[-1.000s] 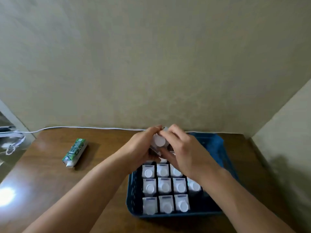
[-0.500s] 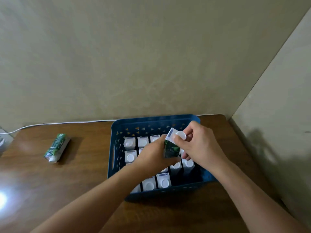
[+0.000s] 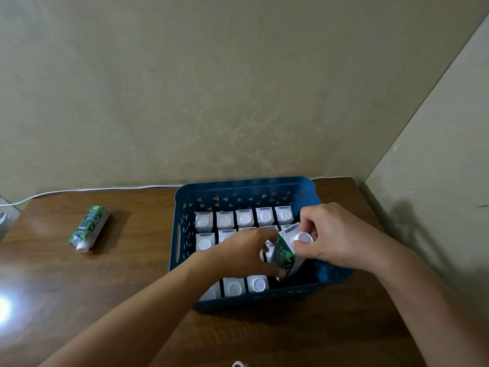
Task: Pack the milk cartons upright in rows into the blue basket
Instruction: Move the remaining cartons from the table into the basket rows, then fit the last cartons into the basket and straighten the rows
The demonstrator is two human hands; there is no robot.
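Brown table (image 3: 132,260) underneath, I keep both hands, left hand (image 3: 246,254) and right hand (image 3: 336,237), clamped on the tilted carton (image 3: 284,254), righting it before lowering into the blue basket (image 3: 246,186)'s four o'clock gap.

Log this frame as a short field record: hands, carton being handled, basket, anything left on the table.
left hand: grips the held carton's lower body
right hand: fingers pinch its white cap end
held carton: tilted, inside the basket's right side
blue basket: rows of upright cartons
loose carton: lying on its side on the wooden table, left of basket
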